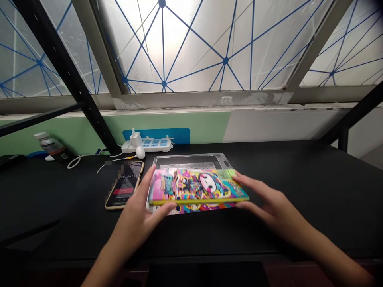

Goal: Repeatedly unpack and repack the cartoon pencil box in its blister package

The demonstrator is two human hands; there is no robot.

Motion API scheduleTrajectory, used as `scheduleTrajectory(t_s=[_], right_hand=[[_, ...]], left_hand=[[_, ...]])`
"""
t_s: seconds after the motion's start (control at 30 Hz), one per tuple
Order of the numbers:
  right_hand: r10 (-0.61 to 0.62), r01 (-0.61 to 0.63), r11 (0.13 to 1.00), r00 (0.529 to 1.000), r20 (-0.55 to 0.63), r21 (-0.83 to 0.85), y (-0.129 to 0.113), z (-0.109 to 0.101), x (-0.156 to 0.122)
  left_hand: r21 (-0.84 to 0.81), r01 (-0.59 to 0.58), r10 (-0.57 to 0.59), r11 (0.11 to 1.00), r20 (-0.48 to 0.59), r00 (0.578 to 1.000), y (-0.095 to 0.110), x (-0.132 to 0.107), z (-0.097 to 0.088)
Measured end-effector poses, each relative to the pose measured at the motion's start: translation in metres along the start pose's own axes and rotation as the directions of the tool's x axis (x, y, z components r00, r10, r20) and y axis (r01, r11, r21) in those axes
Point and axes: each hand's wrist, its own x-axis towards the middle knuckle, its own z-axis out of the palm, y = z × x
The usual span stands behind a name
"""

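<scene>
A colourful flat pencil case (197, 185) with cartoon figures and a yellow-green edge is held level between my two hands. My left hand (146, 207) grips its left end, thumb along the front edge and fingers at the back. At the other end my right hand (266, 195) pinches the corner, fingers above and thumb below at the front. Beneath and behind the case lies a clear plastic package (188, 158) with a hang hole, on the black table. A printed colourful card (197, 209) shows under the case's front edge.
A phone (127, 185) showing a timer lies left of my left hand. Behind it are a white power strip (155, 144) with a plugged-in charger and white cables. A bottle (54, 147) leans at the far left. Black metal posts (72, 79) rise beside the window.
</scene>
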Motion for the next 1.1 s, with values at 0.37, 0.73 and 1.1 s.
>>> scheduleTrajectory(t_s=[0.37,0.73,1.1], right_hand=[[0.080,-0.081,0.997,0.993,0.082,0.008,0.031,0.026,0.102],[-0.034,0.069,0.983,0.979,0.202,-0.169,0.044,0.033,0.083],[-0.537,0.566,0.821,0.810,0.235,-0.076,-0.029,0.048,0.053]], left_hand=[[0.307,-0.168,0.125,0.937,0.155,0.980,-0.023,0.110,0.005],[0.518,-0.107,-0.095,0.849,0.348,0.933,-0.023,0.090,0.018],[0.489,-0.355,0.211,0.797,0.325,0.922,-0.001,0.078,0.044]])
